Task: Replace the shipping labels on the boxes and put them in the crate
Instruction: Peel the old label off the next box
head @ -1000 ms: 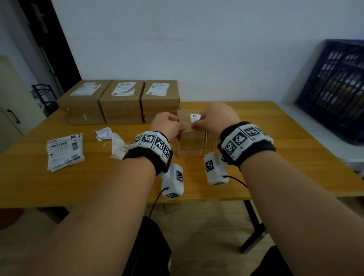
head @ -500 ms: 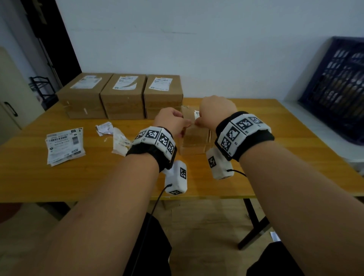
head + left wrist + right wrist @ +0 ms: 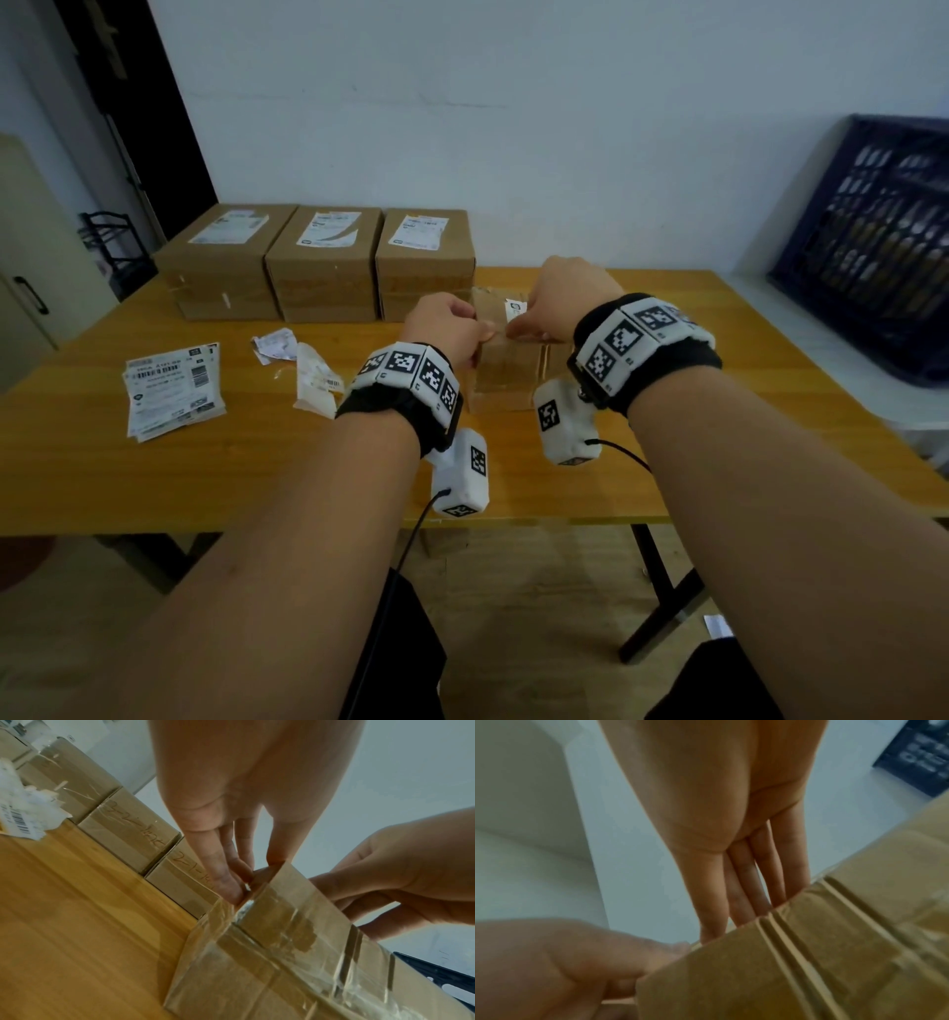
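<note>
A small taped cardboard box [image 3: 506,380] stands on the wooden table [image 3: 205,478] in front of me. My left hand [image 3: 452,329] pinches the box's top left edge, thumb over the top, seen close in the left wrist view [image 3: 231,886]. My right hand [image 3: 560,303] is curled on the box top and pinches at a white label scrap [image 3: 516,310] stuck there. In the right wrist view its fingers [image 3: 744,882] reach over the box [image 3: 782,963] edge, tips hidden. The dark blue crate [image 3: 873,246] stands off the table at the right.
Three larger labelled boxes [image 3: 328,262] line the back left of the table. A stack of fresh labels [image 3: 169,390] lies at the left, with crumpled peeled labels [image 3: 316,380] beside it. The table's front edge is below my wrists.
Both hands stay on the small box's top. They have shifted slightly up and away, the right hand still working at the white scrap; the head view has moved a little.
</note>
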`<state>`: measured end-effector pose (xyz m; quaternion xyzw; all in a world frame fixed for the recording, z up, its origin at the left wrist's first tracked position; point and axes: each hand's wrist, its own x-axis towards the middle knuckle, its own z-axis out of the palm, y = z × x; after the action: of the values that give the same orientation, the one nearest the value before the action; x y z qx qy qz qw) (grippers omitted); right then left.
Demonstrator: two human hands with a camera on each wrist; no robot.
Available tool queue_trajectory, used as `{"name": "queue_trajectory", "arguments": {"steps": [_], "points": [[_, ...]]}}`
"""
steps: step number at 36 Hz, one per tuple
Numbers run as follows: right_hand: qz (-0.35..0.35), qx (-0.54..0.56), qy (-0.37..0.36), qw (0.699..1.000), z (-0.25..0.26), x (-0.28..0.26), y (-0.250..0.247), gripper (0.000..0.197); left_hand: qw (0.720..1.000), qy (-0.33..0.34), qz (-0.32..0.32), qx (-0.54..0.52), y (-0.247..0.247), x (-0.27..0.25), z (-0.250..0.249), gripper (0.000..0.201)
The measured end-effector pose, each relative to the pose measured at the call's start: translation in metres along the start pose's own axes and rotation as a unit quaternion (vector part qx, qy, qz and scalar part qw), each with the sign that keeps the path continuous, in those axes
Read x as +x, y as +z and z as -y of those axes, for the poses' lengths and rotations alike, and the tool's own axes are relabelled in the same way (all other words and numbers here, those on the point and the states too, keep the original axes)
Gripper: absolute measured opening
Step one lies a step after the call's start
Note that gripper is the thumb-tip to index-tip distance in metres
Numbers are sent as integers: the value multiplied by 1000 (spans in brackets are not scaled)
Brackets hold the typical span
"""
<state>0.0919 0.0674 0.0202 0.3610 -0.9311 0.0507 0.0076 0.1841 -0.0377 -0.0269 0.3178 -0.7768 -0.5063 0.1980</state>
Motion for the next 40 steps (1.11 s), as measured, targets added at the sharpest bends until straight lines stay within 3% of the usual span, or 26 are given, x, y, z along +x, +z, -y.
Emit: {"name": "queue_trajectory", "arguments": {"steps": [12,17,22,25,29,40], "points": [[-68,-88,-4,994,14,-7,13,32,1000,7,-5,14,1,1,-1,23],[-25,27,51,998,2,3,8,19,1000,-4,-3,6,-1,1,-1,21],[41,90,64,993,-1,5,5,27,1000,-5,-5,4,0,1,0,24],[49,81,71,993,2,6,4,23,1000,-5,-5,8,0,0,0,24],[38,85,79,993,10,8,3,32,1000,-4,-4,12,-1,0,-1,24],[31,22,34,999,21,10,-2,23,1000,-2,-1,13,-1,2,0,20]]}}
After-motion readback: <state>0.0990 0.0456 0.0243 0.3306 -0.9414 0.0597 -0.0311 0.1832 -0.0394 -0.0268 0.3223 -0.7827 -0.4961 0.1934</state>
